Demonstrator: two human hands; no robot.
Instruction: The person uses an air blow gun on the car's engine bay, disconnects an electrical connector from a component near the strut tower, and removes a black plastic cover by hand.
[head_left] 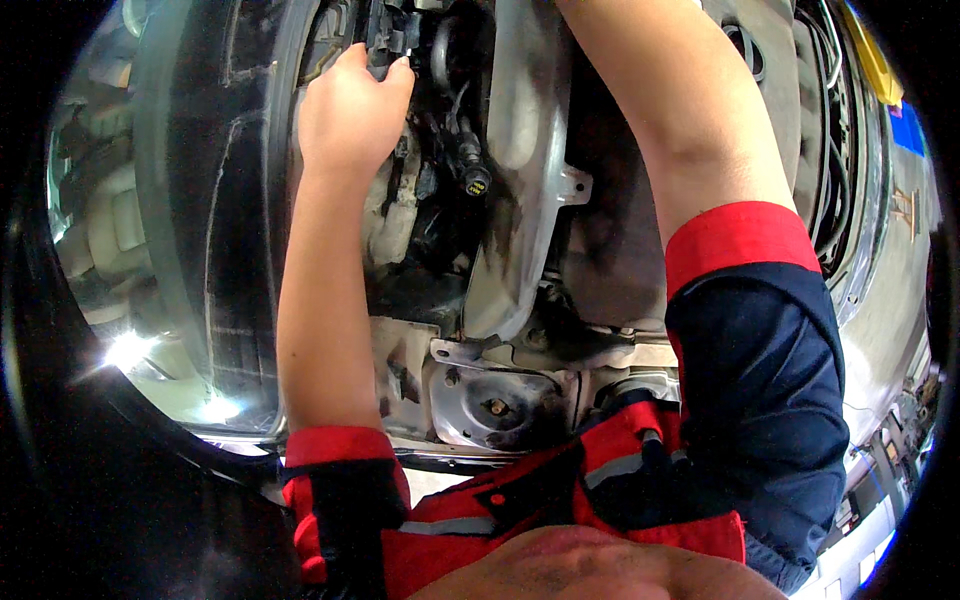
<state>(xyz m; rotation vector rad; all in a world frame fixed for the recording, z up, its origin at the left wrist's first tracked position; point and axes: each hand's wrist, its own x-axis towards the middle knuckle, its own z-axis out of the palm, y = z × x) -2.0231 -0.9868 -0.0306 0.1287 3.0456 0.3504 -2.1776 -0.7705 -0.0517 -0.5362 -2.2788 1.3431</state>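
My left hand (357,112) reaches into a narrow gap in a car's engine bay, back of the hand up. Its fingers curl down around black parts (385,40) at the upper edge, and the thumb lies apart from the index finger. What the fingertips grip is hidden. Just right of that hand runs a dark curved hose (441,55). Below the hose is a black cap (475,182) with yellow marking. From the right, my right forearm (690,110) stretches over the engine, and its hand lies beyond the upper edge of the picture.
A long pale metal panel (515,190) with a bolt tab (574,187) crosses the bay between my arms. Nearer to me sits a round metal strut mount (497,407). The windshield side, with a black cowl (240,220), lies left. Cables (832,170) line the right edge.
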